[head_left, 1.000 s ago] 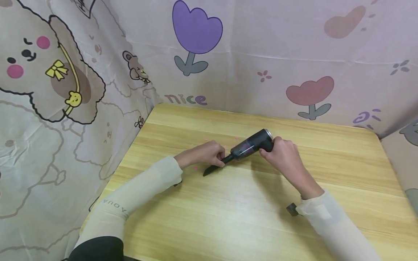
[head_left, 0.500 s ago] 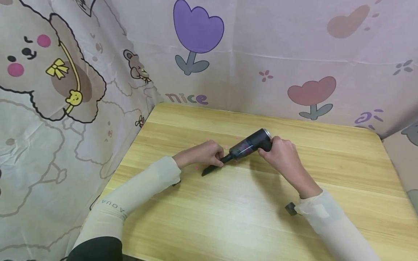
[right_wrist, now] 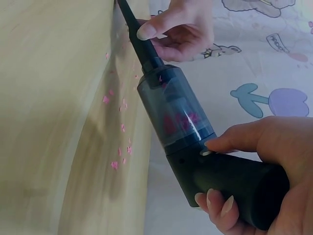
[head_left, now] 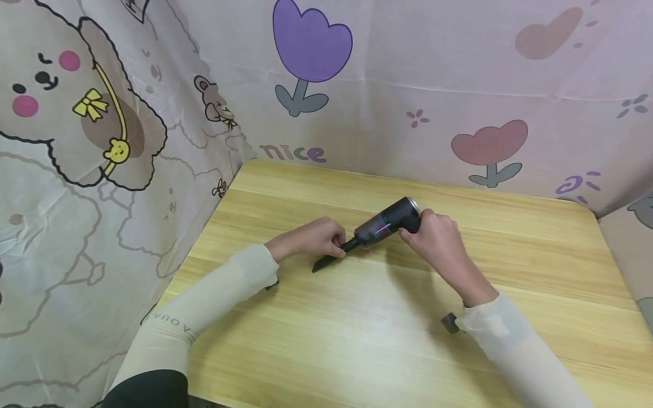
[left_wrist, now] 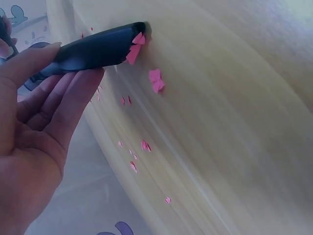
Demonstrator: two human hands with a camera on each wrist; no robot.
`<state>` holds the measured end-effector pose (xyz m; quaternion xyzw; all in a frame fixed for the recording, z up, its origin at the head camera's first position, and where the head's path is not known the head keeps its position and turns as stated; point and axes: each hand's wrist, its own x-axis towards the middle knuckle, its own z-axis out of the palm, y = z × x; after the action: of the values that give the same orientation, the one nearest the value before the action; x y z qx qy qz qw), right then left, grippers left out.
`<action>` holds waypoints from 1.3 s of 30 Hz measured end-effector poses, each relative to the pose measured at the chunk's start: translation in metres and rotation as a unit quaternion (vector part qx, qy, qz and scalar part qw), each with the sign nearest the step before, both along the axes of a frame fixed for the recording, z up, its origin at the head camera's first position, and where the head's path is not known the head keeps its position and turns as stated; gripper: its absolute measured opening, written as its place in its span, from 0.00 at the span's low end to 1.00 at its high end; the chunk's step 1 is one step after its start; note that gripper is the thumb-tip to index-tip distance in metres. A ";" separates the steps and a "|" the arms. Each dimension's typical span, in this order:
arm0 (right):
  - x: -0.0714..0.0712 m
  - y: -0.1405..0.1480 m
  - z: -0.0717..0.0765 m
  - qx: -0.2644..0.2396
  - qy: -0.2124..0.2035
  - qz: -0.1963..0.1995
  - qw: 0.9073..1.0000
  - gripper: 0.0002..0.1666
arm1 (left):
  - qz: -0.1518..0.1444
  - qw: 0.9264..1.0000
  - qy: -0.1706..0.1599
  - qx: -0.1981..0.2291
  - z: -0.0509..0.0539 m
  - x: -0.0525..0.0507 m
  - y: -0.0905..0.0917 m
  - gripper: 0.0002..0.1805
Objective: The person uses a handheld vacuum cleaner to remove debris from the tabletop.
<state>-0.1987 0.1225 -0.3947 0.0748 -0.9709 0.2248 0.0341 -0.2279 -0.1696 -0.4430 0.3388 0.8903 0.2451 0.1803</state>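
1. Black plastic makes up most of a handheld vacuum cleaner [head_left: 377, 225], held slantwise above the middle of a wood-grain table [head_left: 357, 345]. In the head view its slim nozzle [left_wrist: 93, 50] points near and left; the body rises far and right.

2. I see the person's left hand [head_left: 323, 236] pinching the nozzle, thumb on one side, fingers on the other. The right hand [head_left: 437, 237] is wrapped around the handle [right_wrist: 244, 186], thumb by the joint with the body.

3. Small pink scraps [left_wrist: 156, 81], apparently paper, lie scattered on the table; a few more sit at the nozzle's mouth, and others show inside the see-through dust cup [right_wrist: 178, 110].

4. I judge the cleaner light to moderate in weight, heaviest toward the body and handle, stiff throughout and a little slippery where smooth. The cup looks the most fragile part. The handle seems the best main hold, with a light pinch steadying the nozzle. The scraps should be nearly weightless.

5. I cannot tell whether the motor runs, or whether the scraps at the mouth are lodged or merely beneath it. A pale spot under the right thumb may be a switch. The left hand hides some scraps in the head view.
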 end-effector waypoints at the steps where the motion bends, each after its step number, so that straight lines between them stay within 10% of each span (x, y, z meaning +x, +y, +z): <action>1: 0.000 -0.001 0.001 0.000 0.001 0.000 1.000 0.25 | 0.003 1.000 0.002 -0.001 0.000 0.000 -0.001 0.08; 39: 0.004 0.003 0.007 0.009 0.042 -0.005 0.999 0.26 | 0.002 1.000 0.028 0.012 0.001 -0.006 0.006 0.09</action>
<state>-0.1943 0.1252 -0.3880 0.0799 -0.9709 0.2130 0.0753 -0.2341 -0.1639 -0.4417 0.3456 0.8928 0.2463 0.1510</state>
